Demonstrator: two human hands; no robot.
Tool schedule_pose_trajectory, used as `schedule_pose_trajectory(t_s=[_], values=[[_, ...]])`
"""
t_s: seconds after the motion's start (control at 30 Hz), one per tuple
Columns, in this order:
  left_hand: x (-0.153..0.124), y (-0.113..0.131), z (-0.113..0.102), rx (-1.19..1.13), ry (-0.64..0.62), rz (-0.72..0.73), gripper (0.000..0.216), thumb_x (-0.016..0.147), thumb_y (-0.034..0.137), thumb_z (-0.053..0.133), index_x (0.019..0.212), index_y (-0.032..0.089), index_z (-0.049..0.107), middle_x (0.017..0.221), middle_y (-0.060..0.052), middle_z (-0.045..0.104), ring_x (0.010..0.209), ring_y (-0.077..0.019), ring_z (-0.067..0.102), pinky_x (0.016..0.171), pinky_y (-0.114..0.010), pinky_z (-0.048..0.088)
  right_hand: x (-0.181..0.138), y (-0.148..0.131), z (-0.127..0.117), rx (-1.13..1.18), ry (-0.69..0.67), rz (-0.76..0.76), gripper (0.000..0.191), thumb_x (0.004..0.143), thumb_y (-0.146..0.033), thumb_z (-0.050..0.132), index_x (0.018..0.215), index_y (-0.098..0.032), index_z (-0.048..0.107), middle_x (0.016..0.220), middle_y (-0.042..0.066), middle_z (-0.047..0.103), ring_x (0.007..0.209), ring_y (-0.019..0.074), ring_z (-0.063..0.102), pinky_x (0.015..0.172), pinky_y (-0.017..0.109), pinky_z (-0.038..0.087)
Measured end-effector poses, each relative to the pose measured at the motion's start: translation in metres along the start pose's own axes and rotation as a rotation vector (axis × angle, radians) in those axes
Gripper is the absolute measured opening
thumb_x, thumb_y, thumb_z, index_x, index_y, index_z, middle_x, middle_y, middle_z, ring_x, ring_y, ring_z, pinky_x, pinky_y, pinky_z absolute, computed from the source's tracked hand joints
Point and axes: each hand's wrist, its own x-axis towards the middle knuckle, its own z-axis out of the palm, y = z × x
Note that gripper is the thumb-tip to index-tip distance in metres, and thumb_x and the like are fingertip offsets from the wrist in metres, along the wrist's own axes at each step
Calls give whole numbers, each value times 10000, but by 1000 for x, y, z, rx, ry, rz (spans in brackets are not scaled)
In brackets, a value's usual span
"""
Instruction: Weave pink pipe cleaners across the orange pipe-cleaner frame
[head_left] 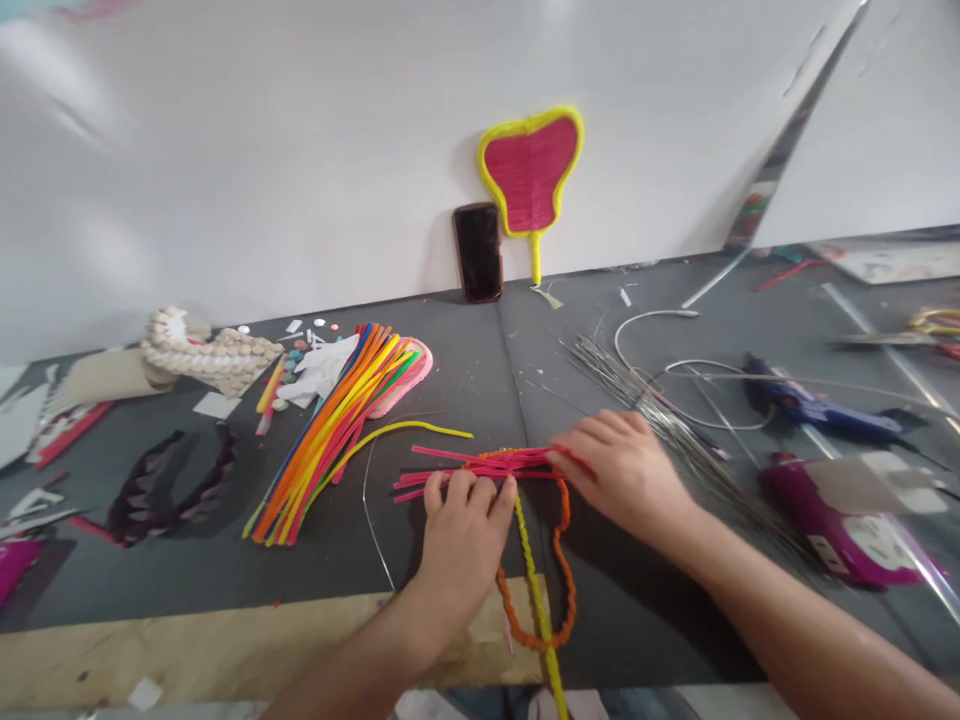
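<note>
Several pink pipe cleaners (491,465) lie sideways across the top of an orange twisted loop (568,560). A yellow twisted stem (534,570) runs down the middle of that loop and past its lower end. My left hand (469,525) has its fingers curled down over the pink strips at the loop's left side, thumb near the middle. At the right side, my right hand (626,475) pinches the strips' other ends, its fingertips partly hiding them. The loop's upper part is partly covered by the strips.
A bundle of coloured pipe cleaners (337,430) lies to the left, near a dark headband (176,485). Thin wires (667,420), a blue glue gun (825,408) and a purple bottle (825,530) lie right. A phone (478,253) and pink-and-yellow fan (529,175) lean on the wall.
</note>
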Motion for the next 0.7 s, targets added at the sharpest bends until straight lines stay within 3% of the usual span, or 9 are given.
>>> schedule_pose_trajectory(t_s=[0.13, 0.23, 0.37, 0.53, 0.7], values=[[0, -2, 2, -54, 27, 13, 313, 879, 154, 573, 1180, 234, 601, 845, 0, 634, 881, -202, 458, 869, -444, 296, -4, 36, -28, 149, -55, 226, 268, 938, -340, 475, 775, -204, 639, 699, 13, 648, 651, 137, 561, 616, 257, 370], [1, -4, 4, -91, 43, 24, 313, 867, 139, 573, 1168, 216, 610, 838, -2, 633, 873, -199, 453, 863, -437, 296, -6, 48, -46, 204, -274, 321, 312, 923, -414, 466, 720, -219, 601, 607, -20, 595, 552, 123, 519, 534, 241, 350], [1, -4, 5, -79, 64, 12, 303, 857, 121, 578, 1144, 208, 623, 834, -2, 635, 878, -201, 454, 872, -442, 296, -6, 44, -55, 369, -579, 284, 223, 853, -455, 581, 841, -241, 639, 687, -34, 640, 609, 126, 570, 563, 230, 391], [2, -2, 4, -52, 63, 20, 278, 874, 158, 587, 1144, 214, 617, 814, 2, 631, 864, -198, 460, 866, -436, 307, -5, 38, -46, 275, -600, 275, 101, 830, -349, 609, 860, -269, 664, 747, -36, 685, 651, 137, 599, 587, 239, 385], [2, -1, 3, -8, 82, 26, 285, 865, 167, 617, 1146, 210, 611, 806, 8, 631, 854, -194, 471, 870, -435, 314, -5, 36, -43, 214, -597, 256, 187, 879, -304, 517, 813, -275, 690, 695, -37, 698, 605, 129, 604, 561, 236, 367]])
